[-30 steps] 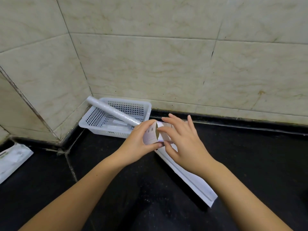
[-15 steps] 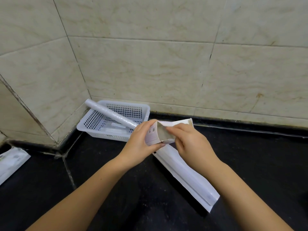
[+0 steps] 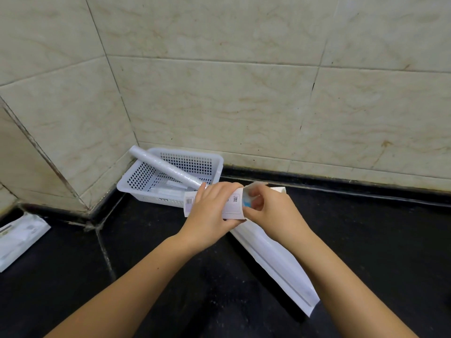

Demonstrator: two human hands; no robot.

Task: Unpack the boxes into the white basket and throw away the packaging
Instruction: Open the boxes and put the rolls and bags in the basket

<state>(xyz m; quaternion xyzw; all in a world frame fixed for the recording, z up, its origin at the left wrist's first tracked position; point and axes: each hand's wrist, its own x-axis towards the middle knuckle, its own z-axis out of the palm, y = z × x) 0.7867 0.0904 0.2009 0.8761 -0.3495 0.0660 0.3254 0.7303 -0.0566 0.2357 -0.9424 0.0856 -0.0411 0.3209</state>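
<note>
My left hand (image 3: 210,213) grips a small white box (image 3: 234,203) with a barcode and a QR label, held level above the black counter. My right hand (image 3: 271,211) has its fingers at the box's open right end, pinching something with blue on it just inside the opening. The white basket (image 3: 214,164) stands in the corner behind my hands, with a long wrapped white roll (image 3: 166,167) leaning across it and other white items inside. A long flat white package (image 3: 275,259) lies on the counter under my right forearm.
Another white package (image 3: 19,237) lies at the left edge of the black counter (image 3: 378,240). Beige tiled walls (image 3: 244,106) close the counter at the back and on the left.
The box has been turned level in my left hand, its end flap is open, and my right hand's fingers have gone to the opening. My view has moved closer.
</note>
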